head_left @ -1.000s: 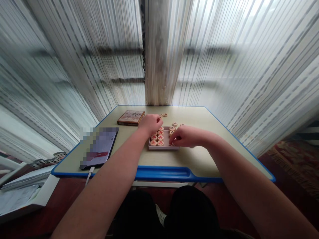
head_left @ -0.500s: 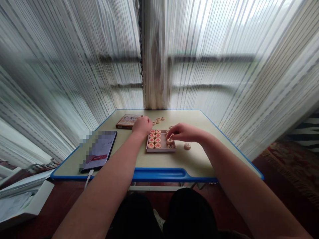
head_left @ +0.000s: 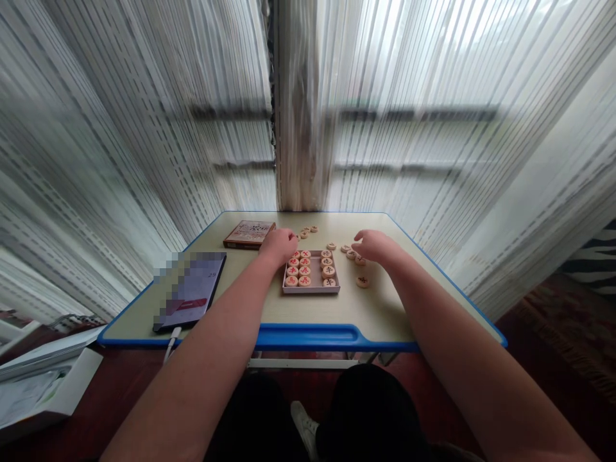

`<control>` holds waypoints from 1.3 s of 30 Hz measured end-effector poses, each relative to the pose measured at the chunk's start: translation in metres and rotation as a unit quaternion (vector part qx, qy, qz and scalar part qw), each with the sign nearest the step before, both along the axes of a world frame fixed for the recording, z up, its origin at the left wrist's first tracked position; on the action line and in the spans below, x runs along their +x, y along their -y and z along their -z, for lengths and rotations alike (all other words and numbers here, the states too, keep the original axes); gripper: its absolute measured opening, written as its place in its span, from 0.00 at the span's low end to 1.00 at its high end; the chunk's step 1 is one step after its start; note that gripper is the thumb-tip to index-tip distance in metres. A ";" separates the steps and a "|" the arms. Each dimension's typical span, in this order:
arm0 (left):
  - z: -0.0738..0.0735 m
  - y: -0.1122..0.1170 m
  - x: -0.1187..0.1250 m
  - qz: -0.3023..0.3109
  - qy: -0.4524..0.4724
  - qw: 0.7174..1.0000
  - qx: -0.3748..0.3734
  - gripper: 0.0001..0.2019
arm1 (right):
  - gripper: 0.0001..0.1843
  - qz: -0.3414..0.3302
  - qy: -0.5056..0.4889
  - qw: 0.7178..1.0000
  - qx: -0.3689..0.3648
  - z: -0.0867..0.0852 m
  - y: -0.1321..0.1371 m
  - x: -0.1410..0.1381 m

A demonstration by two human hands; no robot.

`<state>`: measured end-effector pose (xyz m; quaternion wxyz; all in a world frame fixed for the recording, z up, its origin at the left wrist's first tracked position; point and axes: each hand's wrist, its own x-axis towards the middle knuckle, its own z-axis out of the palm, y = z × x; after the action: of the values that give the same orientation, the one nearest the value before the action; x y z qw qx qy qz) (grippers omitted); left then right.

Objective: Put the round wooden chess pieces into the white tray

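Observation:
Round wooden xiangqi pieces fill three columns of a shallow white box (head_left: 310, 291), red characters on the left and dark ones along the right side. A bare strip of the box floor shows between them. My left hand (head_left: 280, 248) is closed at the box's far left corner, its fingers curled; whatever they hold is hidden. To the right of the box, my right hand (head_left: 378, 246) hovers with thumb and fingers apart, beside several loose dark-marked pieces (head_left: 351, 255). One more piece (head_left: 362, 282) lies nearer me, below that hand.
Behind my left hand lies the patterned box lid (head_left: 250, 233). A few pieces (head_left: 305, 234) sit toward the table's far side. A tablet (head_left: 195, 289) with a white cable (head_left: 171, 343) is at the left. The table (head_left: 250, 301) has a blue edge; curtains (head_left: 308, 128) hang beyond.
My right hand has left the box's right column and moved right, over the loose pieces, its fingers parting. That column's dark pieces now show uncovered. My left hand has barely shifted.

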<state>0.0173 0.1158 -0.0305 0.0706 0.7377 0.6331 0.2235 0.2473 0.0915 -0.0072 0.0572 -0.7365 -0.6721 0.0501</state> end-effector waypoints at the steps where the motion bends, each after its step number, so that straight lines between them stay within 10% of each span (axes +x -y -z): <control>1: 0.000 0.000 0.000 -0.001 0.000 1.000 0.001 0.15 | 0.18 0.001 0.010 1.000 -0.029 -0.002 0.001 0.000; 9: -0.002 0.003 0.000 -0.001 -0.008 1.000 0.006 0.17 | 0.17 -0.016 -0.098 0.987 -0.123 -0.014 0.014 -0.013; 39: -0.002 0.003 0.001 0.020 -0.052 0.998 -0.006 0.18 | 0.19 -0.124 -0.075 0.989 -0.013 -0.004 0.011 -0.015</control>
<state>0.0183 0.1124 -0.0288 0.0462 0.7603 0.6224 0.1799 0.2323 0.0801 -0.0036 0.0913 -0.6424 -0.7514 0.1199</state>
